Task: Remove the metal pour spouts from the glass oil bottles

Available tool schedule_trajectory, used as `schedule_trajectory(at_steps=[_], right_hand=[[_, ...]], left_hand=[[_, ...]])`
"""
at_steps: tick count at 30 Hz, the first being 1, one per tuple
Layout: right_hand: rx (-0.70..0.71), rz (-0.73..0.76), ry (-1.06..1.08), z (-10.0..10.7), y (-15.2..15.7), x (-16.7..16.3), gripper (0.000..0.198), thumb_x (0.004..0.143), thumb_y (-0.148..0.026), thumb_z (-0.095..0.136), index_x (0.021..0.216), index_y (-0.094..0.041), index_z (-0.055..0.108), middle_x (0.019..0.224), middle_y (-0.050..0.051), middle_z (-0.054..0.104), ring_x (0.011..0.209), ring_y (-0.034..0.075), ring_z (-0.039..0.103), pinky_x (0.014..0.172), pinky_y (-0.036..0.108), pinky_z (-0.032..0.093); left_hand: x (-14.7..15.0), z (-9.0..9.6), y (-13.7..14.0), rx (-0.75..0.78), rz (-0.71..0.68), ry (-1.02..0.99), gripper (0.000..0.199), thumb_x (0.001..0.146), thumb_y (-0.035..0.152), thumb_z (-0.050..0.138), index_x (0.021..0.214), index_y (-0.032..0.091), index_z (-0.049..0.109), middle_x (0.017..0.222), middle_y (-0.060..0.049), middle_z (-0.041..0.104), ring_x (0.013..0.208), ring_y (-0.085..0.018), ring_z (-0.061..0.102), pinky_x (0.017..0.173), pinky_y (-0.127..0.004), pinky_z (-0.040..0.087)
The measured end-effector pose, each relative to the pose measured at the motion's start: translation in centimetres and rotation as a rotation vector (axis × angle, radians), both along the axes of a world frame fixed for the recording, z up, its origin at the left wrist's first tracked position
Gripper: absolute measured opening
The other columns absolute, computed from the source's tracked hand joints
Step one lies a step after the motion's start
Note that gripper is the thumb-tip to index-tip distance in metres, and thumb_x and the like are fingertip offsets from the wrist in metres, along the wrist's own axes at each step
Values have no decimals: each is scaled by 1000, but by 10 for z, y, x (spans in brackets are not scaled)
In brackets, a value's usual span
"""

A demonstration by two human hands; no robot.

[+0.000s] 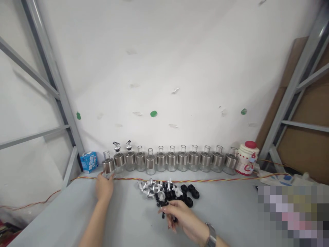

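At the left end of a row of glass bottles, my left hand [104, 188] has its fingers closed around the base of an uncapped glass bottle [108, 165] with a metal sleeve. My right hand [181, 216] is at the front of a pile, fingers pinched on a small black part [163, 215]; its exact kind is hard to make out. Silver and clear pourer tops [151, 188] lie in the pile, beside black caps [189, 201]. Two bottles next to the left one carry pourer spouts [117, 145], with black tips; the others in the row have bare necks.
A blue carton [88, 162] stands left of the bottles. To their right is a white jar with a red lid [247, 159]. A red-yellow twisted wire [205, 180] crosses the grey table [133, 223]. Metal shelf posts [55, 68] rise at both sides.
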State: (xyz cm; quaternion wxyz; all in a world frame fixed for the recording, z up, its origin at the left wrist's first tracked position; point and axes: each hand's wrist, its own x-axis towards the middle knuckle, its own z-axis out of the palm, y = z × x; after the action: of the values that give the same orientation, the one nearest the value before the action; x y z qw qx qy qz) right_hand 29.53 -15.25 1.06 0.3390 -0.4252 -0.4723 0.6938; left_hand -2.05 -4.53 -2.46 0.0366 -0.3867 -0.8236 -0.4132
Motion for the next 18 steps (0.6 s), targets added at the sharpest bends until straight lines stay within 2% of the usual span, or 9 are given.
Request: schedule_trajectory(at_steps=[4,11,14,18], right_hand=[[-4,-4,2,-2,1,0,25,60,-35,59,68,-11,59,39,-4,48,36,8,43,35,18,29],[-7,-9,22,-2,0,-1,27,59,-36,62,67,-11,58,39,-3,49,36,8,44,35,19,29],[-8,-6,21,-1,-1,-1,24,59,-35,62,65,-12,57,39,-3,49,36,8,43,35,19,30],[0,-4,27,0,-1,-1,22,60,-34,61,64,-13,56,40,-4,48,36,8,43,35,19,30]], left_hand=[[-4,-3,8,48,-74,-58,57,70,41,53,114,7,44,80,-11,63,84,-27,58,68,-35,43],[-6,-6,11,68,-99,-87,52,67,31,54,113,9,45,76,-9,63,89,-28,55,76,-37,40],[-6,-8,13,62,-118,-100,55,65,27,55,116,10,43,76,-8,63,88,-27,55,76,-37,40],[-7,-9,14,50,-134,-113,63,65,27,55,121,5,38,75,-9,62,93,-29,52,77,-37,40]])
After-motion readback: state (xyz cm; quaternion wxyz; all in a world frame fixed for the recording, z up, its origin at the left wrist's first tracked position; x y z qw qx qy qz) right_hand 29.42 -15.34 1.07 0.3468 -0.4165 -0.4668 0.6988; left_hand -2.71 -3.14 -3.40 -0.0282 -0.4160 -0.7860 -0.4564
